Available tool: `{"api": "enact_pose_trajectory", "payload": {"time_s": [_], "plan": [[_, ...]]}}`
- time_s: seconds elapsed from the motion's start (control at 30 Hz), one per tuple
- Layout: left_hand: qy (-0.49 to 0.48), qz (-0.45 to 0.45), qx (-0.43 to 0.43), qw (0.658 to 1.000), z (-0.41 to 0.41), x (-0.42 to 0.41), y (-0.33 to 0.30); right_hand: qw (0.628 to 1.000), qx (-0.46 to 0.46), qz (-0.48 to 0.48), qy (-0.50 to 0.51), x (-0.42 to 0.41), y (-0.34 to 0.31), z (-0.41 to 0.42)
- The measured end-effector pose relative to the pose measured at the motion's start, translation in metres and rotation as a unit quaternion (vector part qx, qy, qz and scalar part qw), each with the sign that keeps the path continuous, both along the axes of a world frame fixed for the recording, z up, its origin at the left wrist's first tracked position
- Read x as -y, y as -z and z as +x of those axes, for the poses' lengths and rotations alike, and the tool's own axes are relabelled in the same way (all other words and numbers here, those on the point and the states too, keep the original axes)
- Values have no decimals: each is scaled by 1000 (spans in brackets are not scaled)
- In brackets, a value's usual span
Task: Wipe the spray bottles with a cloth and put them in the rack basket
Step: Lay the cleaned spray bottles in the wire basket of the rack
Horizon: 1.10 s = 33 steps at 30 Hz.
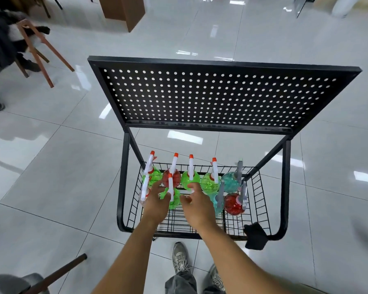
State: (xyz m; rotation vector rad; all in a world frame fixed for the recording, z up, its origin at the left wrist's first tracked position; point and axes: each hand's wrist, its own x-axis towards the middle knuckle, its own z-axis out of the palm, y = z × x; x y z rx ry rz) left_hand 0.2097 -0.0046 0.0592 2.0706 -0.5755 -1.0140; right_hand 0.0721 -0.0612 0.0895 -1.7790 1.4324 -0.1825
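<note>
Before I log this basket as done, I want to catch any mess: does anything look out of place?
Only the black cloth: it hangs over the wire basket's front right rim, part dangling outside. The spray bottles stand upright in rows, and no spill shows.

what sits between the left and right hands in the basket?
Head view: a green round spray bottle with a white, orange-tipped nozzle stands between the left hand and right hand, close to the left fingers, with black wire basket floor showing below it.
</note>
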Motion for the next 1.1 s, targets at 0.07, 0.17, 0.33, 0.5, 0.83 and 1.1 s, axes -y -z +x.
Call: {"api": "enact_pose_trajectory", "payload": {"time_s": [0.07,0.17,0.33,0.5,0.83,1.1], "plan": [[-14,-5,-5,1000,-1,0,3,995,49,19,80,0,3,-9],[-36,-20,-12,999,-3,1,6,979,92,46,176,-4,17,-20],[-39,-18,-4,999,-7,7,10,958,124,143,216,-7,38,-28],[-37,-33,-11,999,-9,10,22,971,94,161,151,1,44,-23],[-47,-111,-75,990,-4,9,39,958,105,184,196,9,51,-7],[-16,-125,-88,988,0,15,41,952,122,164,229,15,54,7]]}}
